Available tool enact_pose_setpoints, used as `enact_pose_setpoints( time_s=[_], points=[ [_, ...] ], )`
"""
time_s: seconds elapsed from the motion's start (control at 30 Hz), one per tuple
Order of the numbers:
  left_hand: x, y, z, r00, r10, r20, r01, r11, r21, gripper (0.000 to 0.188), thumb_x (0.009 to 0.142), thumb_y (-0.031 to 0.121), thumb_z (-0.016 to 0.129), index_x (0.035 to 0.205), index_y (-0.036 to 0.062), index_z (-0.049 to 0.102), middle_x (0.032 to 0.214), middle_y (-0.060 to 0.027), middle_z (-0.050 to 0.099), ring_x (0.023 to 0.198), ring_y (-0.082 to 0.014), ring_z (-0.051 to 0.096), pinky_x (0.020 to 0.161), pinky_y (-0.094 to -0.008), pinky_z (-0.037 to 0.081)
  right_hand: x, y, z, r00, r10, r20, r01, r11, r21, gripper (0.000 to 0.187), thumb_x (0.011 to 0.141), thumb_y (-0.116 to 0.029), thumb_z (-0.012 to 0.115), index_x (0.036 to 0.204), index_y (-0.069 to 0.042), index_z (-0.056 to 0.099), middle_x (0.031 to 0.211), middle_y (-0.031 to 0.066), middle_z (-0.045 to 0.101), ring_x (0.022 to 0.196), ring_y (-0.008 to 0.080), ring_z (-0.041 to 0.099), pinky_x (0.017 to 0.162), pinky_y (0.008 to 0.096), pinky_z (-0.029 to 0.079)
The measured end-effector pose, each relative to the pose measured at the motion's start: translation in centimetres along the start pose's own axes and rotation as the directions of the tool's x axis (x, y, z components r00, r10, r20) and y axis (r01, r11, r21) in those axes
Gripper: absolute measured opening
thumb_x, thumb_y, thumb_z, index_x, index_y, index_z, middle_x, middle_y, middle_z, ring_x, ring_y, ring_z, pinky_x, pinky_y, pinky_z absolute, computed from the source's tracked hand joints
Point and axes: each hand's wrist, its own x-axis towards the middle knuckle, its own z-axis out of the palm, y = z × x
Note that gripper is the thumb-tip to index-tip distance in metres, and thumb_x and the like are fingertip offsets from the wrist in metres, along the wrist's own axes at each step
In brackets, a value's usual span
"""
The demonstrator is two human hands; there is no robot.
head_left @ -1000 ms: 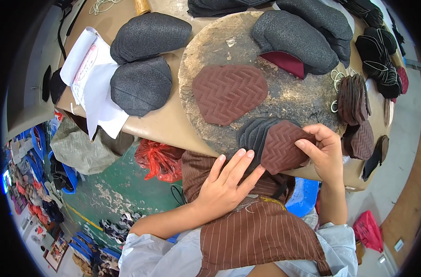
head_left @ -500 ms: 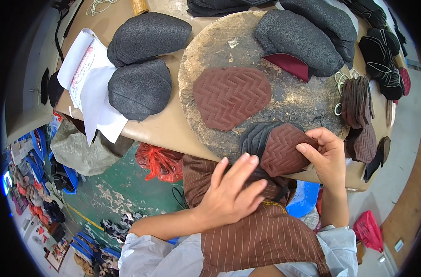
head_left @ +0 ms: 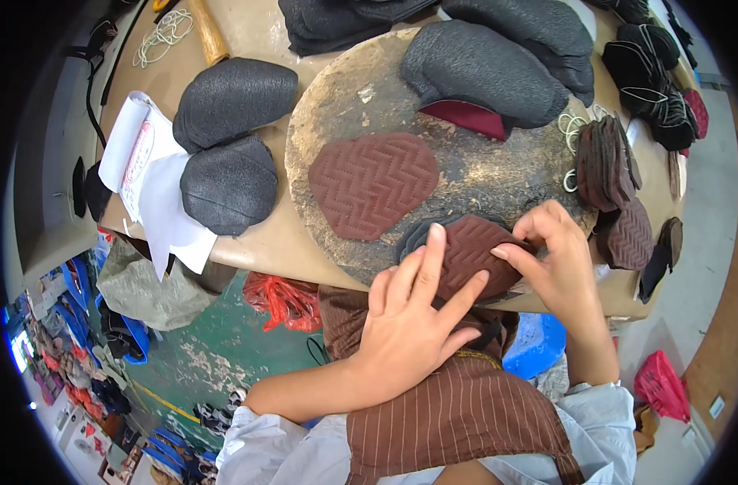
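Note:
A fanned stack of quilted fabric pieces (head_left: 475, 246), brown on top with dark grey layers below, lies at the near edge of a round wooden block (head_left: 304, 202). My right hand (head_left: 559, 259) pinches the stack's right edge between thumb and fingers. Over its left side, my left hand (head_left: 409, 323) reaches with spread fingers, the tips at or touching the pieces. Left of the stack, another brown zigzag-quilted piece (head_left: 374, 186) rests flat on the block. Dark grey fabric pieces (head_left: 482, 73) with a maroon underside lie on the block's far right.
Dark grey fabric piles (head_left: 235, 93) and white papers (head_left: 154, 174) sit on the table's left. Tied bundles of brown pieces (head_left: 603, 162) stand right of the block. At the back left are a wooden handle (head_left: 207, 32) and white string (head_left: 165, 39). A red plastic bag (head_left: 281, 301) is below the edge.
My left hand has moved up and right onto the stack. My right hand still pinches the stack's edge. The whole view has shifted a little.

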Motion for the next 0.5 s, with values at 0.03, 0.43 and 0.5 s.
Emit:
enact_pose_setpoints(
  time_s=[0.03,0.43,0.5],
  points=[
    [0.2,-0.1,-0.5,1.000,-0.002,-0.028,0.000,0.997,-0.073,0.059,0.072,0.038,0.076,0.126,0.0205,0.058,0.148,-0.0301,0.022,0.121,-0.0367,0.038,0.098,-0.0441,0.030,-0.4,0.3,0.1,0.974,-0.192,-0.121,0.185,0.980,-0.067,0.025,0.069,-0.009,0.079,0.079,-0.002,0.057,0.084,0.0105,0.057,0.073,0.0242,0.057,0.062,0.0330,0.047],
    [4.0,-3.7,-6.0,0.778,-0.357,-0.518,-0.070,0.769,-0.635,0.047,0.085,-0.003,0.062,0.129,-0.0019,0.047,0.093,-0.0045,0.060,0.084,-0.0081,0.056,0.077,-0.0200,0.045,-5.2,6.5,-9.1,0.835,0.067,-0.546,-0.108,0.993,-0.043,0.032,0.078,-0.007,0.072,0.108,0.000,0.063,0.091,0.0076,0.065,0.083,0.0148,0.062,0.076,0.0278,0.048],
    [4.7,-5.5,-6.7,0.729,-0.168,-0.663,0.000,0.969,-0.245,0.048,0.083,-0.002,0.064,0.128,0.0015,0.050,0.123,-0.0158,0.056,0.114,-0.0215,0.053,0.098,-0.0318,0.040,-6.4,9.3,-11.4,0.902,0.116,-0.416,-0.246,0.930,-0.274,0.047,0.078,-0.011,0.073,0.119,0.002,0.056,0.110,0.0135,0.059,0.100,0.0244,0.058,0.088,0.0312,0.044]
  ],
)
